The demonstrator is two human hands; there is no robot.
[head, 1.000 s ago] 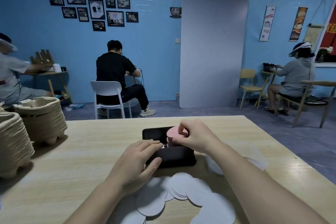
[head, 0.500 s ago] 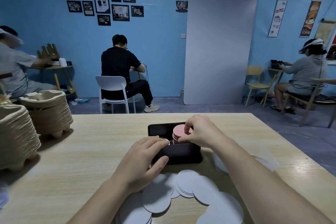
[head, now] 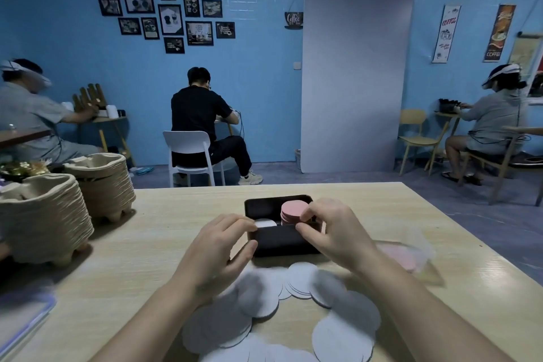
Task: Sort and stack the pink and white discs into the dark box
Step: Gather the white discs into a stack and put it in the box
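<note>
— What changed at the fingers?
— The right hand (head: 332, 228) had slid off the pink stack (head: 293, 211), fingers loosely apart; the left hand (head: 221, 239) pinched a white disc (head: 265, 223) inside the dark box (head: 282, 241).
— Meaning?
— Probably white's turn; loose white discs (head: 302, 276) waited nearby.

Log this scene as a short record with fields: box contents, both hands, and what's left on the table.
box: dark box on the wooden table, open
pink stack: pink discs stacked in the box's right side
white in box: white disc in the left side
left hand: left hand at the box's left edge, fingers on the white disc
right hand: right hand at the pink stack's near edge
loose: white discs spread on the table before the box
</note>
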